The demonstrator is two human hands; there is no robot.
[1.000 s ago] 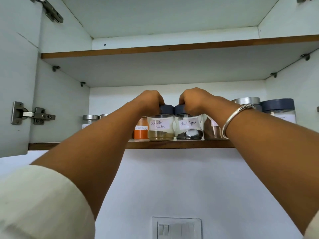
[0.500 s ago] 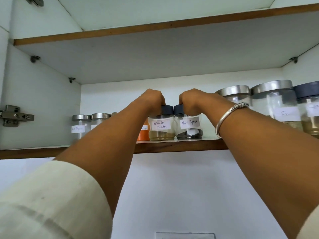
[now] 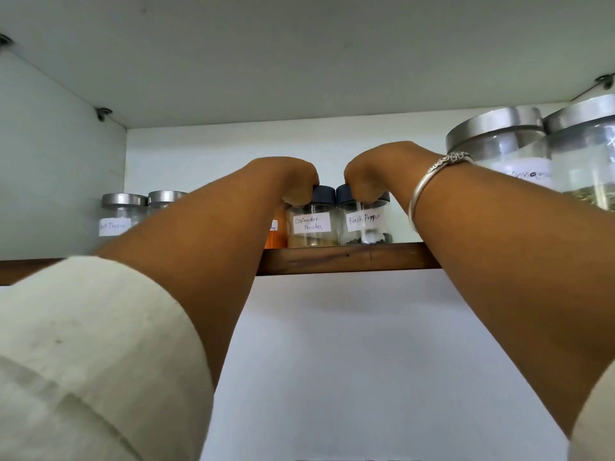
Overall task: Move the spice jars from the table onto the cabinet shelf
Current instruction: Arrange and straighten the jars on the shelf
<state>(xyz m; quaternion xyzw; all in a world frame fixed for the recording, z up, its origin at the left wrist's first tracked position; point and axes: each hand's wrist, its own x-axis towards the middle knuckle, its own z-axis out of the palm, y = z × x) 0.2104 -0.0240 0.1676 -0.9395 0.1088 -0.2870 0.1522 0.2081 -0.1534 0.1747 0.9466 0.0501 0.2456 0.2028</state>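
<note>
Two small glass spice jars with dark lids stand side by side at the front of the cabinet shelf (image 3: 349, 259). The coriander powder jar (image 3: 311, 227) holds yellowish powder, and my left hand (image 3: 286, 179) grips its lid from above. The black pepper jar (image 3: 364, 227) holds dark peppercorns, and my right hand (image 3: 369, 174) is closed over its lid. Both jars rest upright on the shelf board. An orange spice jar (image 3: 275, 237) peeks out behind my left wrist.
Steel-lidded jars (image 3: 123, 214) stand at the shelf's left, one labelled pepper. Two large steel-lidded glass jars (image 3: 502, 151) stand at the right, close to my right forearm. Another shelf board (image 3: 299, 61) hangs low overhead. A white wall lies below the shelf.
The camera has moved closer and tilted up, so the shelf looms larger. Both hands stay on the lids of the two jars, which remain on the shelf.
</note>
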